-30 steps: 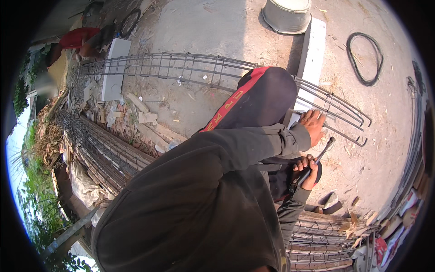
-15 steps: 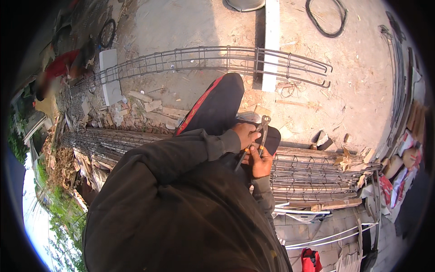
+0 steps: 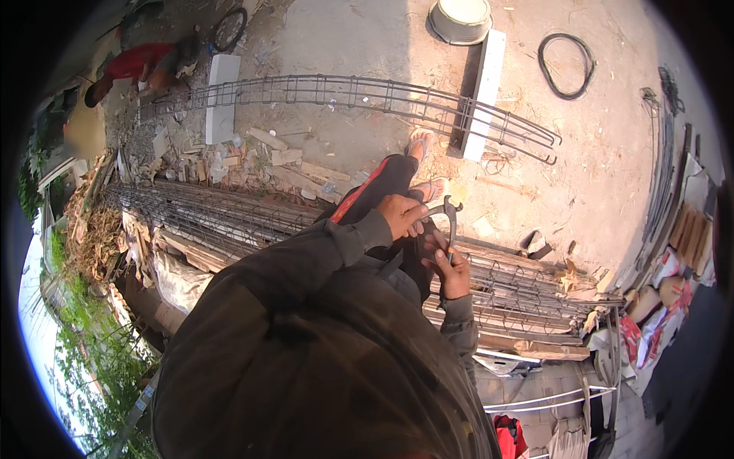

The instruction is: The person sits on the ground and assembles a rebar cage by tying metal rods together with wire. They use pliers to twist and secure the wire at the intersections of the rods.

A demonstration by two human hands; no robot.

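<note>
Dark metal pincers (image 3: pixel 452 221) are held in front of my body, jaws pointing away from me and handles spread apart. My left hand (image 3: pixel 401 215) is closed at the left handle, with the fingertips curled out of sight. On the other side, my right hand (image 3: pixel 451 271) grips the right handle, where an orange band shows near the fingers. Beyond my feet a long rebar cage (image 3: pixel 367 93) lies across two white blocks, the left block (image 3: pixel 222 99) and the right block (image 3: pixel 484 96). Hooked bar ends stick out at its right end.
More rebar cages (image 3: pixel 520 294) lie stacked on timber beside me. A round tub (image 3: pixel 461 19) and a coil of black wire (image 3: pixel 566 66) rest on the ground ahead. At far left a person in red (image 3: pixel 134 63) bends near the cage's end. Wood scraps (image 3: pixel 287 157) litter the ground.
The pincers' handles have spread, and my hands have moved apart. My view has shifted, so my feet and more of the tub now show.
</note>
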